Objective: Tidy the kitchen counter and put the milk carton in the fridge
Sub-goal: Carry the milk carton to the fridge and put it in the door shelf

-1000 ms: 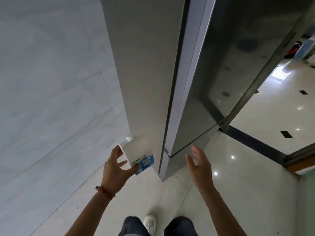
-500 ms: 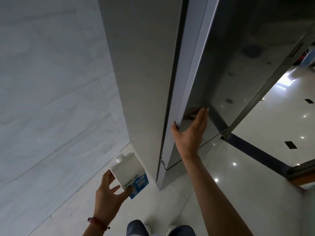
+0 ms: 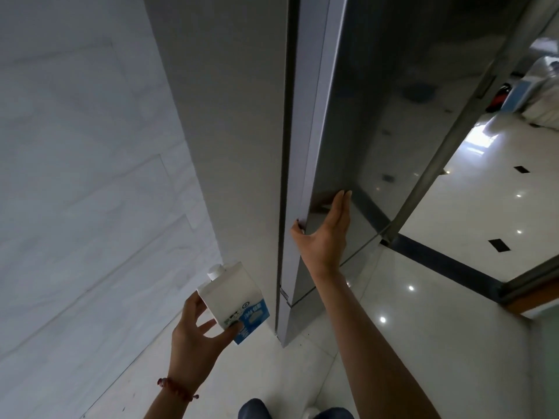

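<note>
At glossy fridge door [image 3: 378,131], right hand [image 3: 323,237], boxy milk carton [image 3: 233,297]

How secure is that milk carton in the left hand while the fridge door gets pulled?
The milk carton looks stiff but smooth, so probably slippery. The left hand holds only its lower end, tilted, so it may pivot. Its cap seems on, so spills seem unlikely.

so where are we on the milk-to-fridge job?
Done: the milk carton is carried to the fridge, held in the left hand. In hand: the right hand grips the edge of the fridge door, which looks shut. Left: open it, put the carton inside, close. The counter is out of view.
</note>
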`<state>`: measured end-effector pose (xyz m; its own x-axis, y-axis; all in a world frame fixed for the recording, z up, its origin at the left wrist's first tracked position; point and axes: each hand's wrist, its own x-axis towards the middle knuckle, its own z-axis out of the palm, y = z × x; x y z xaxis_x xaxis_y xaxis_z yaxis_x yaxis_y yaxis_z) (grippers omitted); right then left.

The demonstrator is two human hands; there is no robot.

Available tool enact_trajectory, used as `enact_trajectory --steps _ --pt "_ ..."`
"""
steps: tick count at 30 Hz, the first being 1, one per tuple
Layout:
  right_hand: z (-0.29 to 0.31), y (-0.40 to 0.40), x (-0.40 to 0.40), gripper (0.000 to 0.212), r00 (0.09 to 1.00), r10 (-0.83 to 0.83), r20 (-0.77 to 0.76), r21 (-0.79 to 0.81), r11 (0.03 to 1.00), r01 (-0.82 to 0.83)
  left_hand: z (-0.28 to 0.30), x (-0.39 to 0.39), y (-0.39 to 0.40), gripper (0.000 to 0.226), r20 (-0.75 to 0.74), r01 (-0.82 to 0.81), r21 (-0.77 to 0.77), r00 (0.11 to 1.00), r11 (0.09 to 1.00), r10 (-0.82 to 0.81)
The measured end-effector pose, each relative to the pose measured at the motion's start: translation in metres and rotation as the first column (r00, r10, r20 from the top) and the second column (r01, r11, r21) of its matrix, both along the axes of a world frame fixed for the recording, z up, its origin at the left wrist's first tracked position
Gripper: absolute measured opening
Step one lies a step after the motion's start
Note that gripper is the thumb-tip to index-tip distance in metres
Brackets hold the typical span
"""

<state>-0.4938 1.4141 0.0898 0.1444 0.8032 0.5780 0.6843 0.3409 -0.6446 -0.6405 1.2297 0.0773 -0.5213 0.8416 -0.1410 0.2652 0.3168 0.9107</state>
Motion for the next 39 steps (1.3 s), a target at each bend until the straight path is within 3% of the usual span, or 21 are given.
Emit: enact_trajectory --steps 7,10,15,19,23,26,29,35,39 --pt "-0.008 -0.028 0.064 0.090 0.991 0.131 -0.034 -0.037 0.990 -0.133 -0.002 0.002 0.010 0.077 -0.002 0.135 0.008 0.991 0.991 -0.135" --pt "-0.007 -0.056 0.106 0.085 0.994 0.106 -0.023 -0.077 0.991 -0.108 -0.002 0.009 0.026 0.076 0.008 0.237 0.013 0.971 0.971 -0.237" --pt "-0.005 -0.108 0.161 0.067 0.979 -0.175 -0.108 -0.065 0.983 0.169 0.008 0.048 0.060 0.076 0.020 0.433 0.038 0.901 0.901 -0.434" --pt "0.006 -0.131 0.196 0.063 0.881 -0.473 -0.003 0.171 0.868 0.467 0.022 0.087 0.077 0.076 -0.010 0.584 0.070 0.811 0.808 -0.585" --pt "0.018 -0.123 0.232 0.070 0.838 -0.536 0.105 0.195 0.837 0.511 0.033 0.120 0.092 0.078 -0.057 0.693 0.126 0.720 0.710 -0.692" --pt "0.024 -0.112 0.265 0.069 0.848 -0.528 0.052 0.131 0.845 0.518 0.042 0.148 0.106 0.069 0.044 0.723 0.203 0.667 0.660 -0.744" --pt "0.029 -0.101 0.305 0.071 0.845 -0.535 -0.006 0.085 0.842 0.533 0.044 0.178 0.129 0.073 0.064 0.727 0.280 0.637 0.627 -0.768" --pt "0.026 -0.067 0.385 0.070 0.830 -0.543 -0.130 0.121 0.822 0.557 0.055 0.258 0.183 0.075 0.007 0.696 0.410 0.644 0.589 -0.765" --pt "0.026 -0.046 0.428 0.067 0.837 -0.527 -0.151 0.156 0.823 0.546 0.062 0.317 0.212 0.071 0.075 0.651 0.478 0.638 0.589 -0.766"
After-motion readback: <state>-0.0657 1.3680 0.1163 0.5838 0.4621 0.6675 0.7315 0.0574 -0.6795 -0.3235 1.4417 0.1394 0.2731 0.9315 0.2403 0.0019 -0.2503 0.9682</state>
